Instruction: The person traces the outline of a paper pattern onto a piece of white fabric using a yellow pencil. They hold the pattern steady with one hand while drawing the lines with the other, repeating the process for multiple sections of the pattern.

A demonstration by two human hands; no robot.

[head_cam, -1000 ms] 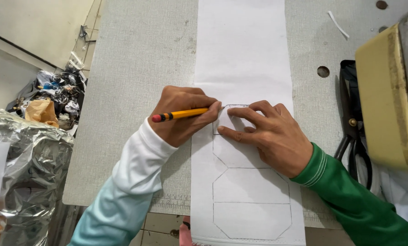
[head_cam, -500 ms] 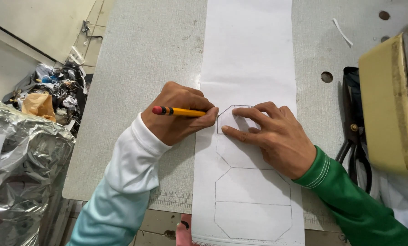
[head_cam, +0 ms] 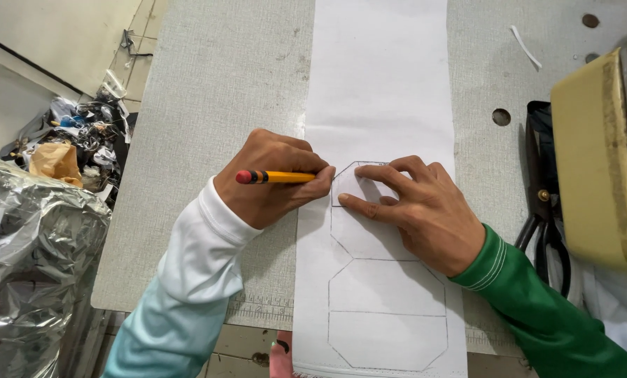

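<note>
Pencil (head_cam: 275, 176) in left hand (head_cam: 275, 178), template (head_cam: 359, 187) edge; strip above bare.

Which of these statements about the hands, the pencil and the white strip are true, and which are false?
1. The left hand holds a yellow pencil. True.
2. The right hand is lifted off the white strip. False: its fingers press on the strip.
3. Outlines with cut corners are drawn on the strip. True.
4. The black scissors lie to the left of the strip. False: they lie to its right.

yellow pencil (head_cam: 278, 177), red eraser; white paper strip (head_cam: 380, 91); green sleeve (head_cam: 537, 315).
</note>
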